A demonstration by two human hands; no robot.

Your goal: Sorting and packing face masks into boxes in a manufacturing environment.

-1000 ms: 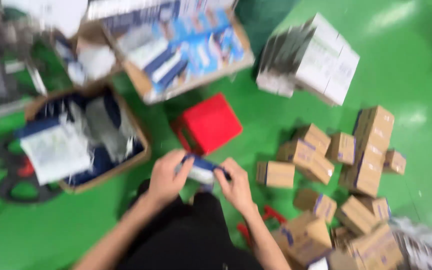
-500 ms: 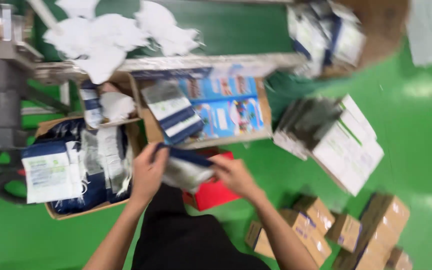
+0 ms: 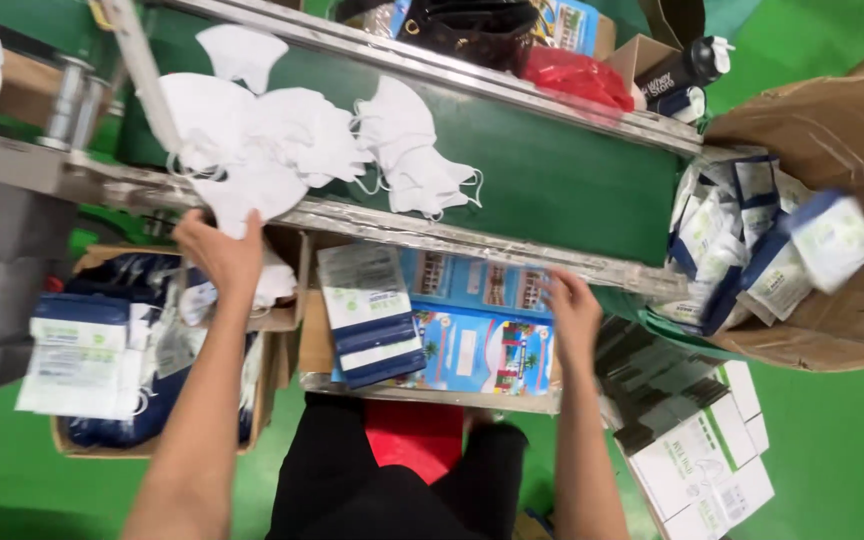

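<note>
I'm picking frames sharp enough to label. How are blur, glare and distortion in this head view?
Head view: mostly sharp on the white masks and both hands, left hand and right hand; the pouch over the big carton is motion-smeared; soft glare streaks the green floor and metal rail; wide-angle bending tilts the edges.

White-blue pouches (image 3: 367,315) centre — more in right carton (image 3: 832,210).

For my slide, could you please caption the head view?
Left hand reaches white masks on green conveyor; right hand rests over blue boxes.
</note>
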